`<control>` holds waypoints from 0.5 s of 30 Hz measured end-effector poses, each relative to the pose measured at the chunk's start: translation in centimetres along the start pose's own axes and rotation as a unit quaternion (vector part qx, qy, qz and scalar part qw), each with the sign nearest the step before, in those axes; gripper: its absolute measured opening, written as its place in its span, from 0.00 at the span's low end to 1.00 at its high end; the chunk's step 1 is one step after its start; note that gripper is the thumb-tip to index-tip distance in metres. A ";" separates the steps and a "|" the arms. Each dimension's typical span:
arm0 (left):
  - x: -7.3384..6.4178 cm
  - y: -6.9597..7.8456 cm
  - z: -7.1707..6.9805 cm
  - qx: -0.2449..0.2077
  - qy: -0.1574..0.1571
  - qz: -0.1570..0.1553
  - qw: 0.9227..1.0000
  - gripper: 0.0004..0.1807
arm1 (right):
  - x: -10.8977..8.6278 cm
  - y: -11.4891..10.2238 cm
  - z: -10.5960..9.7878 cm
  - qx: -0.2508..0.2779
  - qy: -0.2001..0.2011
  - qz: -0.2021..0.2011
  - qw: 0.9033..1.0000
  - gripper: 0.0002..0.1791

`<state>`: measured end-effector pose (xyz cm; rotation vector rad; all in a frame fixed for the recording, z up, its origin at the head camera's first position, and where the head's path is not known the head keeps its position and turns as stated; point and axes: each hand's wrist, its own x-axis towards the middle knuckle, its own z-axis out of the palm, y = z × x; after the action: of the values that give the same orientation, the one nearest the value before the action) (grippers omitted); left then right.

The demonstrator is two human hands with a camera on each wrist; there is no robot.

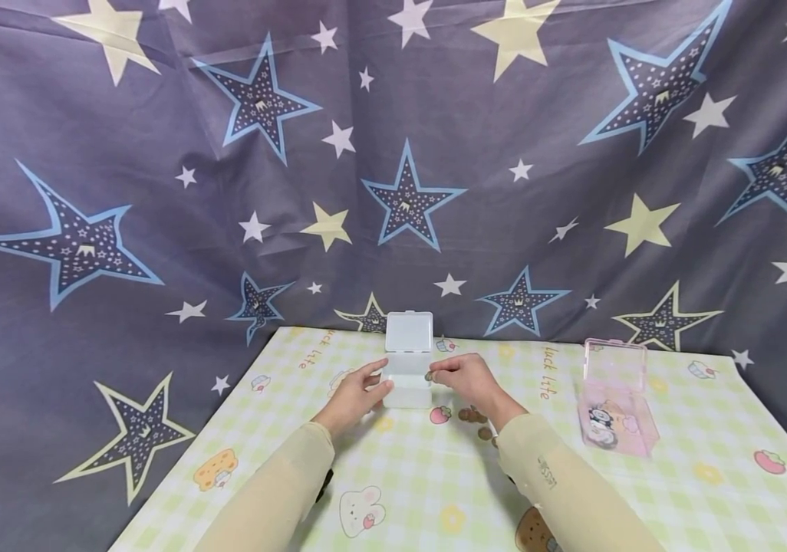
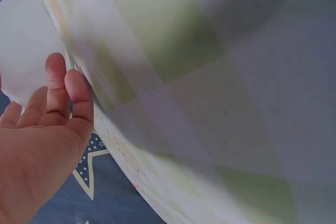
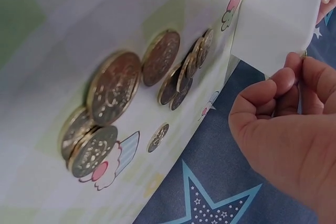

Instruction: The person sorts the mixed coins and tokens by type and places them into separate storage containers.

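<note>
A small white plastic box (image 1: 409, 396) stands on the table with its lid (image 1: 409, 332) flipped up at the back. My left hand (image 1: 354, 396) holds the box at its left side, thumb at the front and fingers further back. Between thumb and fingertips my right hand (image 1: 474, 381) pinches a coin (image 1: 429, 376), at the box's right rim. Only an edge of this coin shows in the right wrist view. Several loose coins (image 3: 114, 86) lie on the cloth below the right hand, some overlapping one another.
To the right stands a clear pink box (image 1: 644, 437), lid raised, with black-and-white round shapes showing in it. A green-and-white checked cloth (image 1: 283, 491) with printed pictures covers the table. Behind its back edge hangs a dark curtain (image 1: 311, 299) with stars.
</note>
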<state>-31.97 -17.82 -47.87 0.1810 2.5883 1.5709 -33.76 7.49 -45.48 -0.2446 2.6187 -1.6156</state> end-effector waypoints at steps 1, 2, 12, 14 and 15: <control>0.0 0.0 0.0 -0.003 -0.001 -0.001 1.000 0.33 | 0.0 0.0 0.0 0.000 0.000 0.000 1.000 0.11; 0.0 0.0 0.0 -0.004 0.000 -0.001 1.000 0.33 | 0.0 0.0 0.0 0.000 0.000 0.001 1.000 0.11; 0.2 -0.1 0.0 -0.002 0.001 0.007 1.000 0.33 | 0.0 -0.1 -0.4 0.020 -0.007 0.023 1.000 0.14; 0.2 -0.1 0.0 -0.004 0.000 0.006 1.000 0.33 | 0.0 -0.1 -0.7 0.014 -0.010 0.023 1.000 0.14; 0.2 -0.2 0.0 -0.006 -0.001 0.005 1.000 0.33 | 0.0 0.0 -0.9 0.010 -0.010 0.022 1.000 0.14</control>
<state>-32.18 -17.88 -48.00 0.1950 2.5808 1.5880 -33.91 8.27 -45.04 -0.1986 2.5728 -1.6157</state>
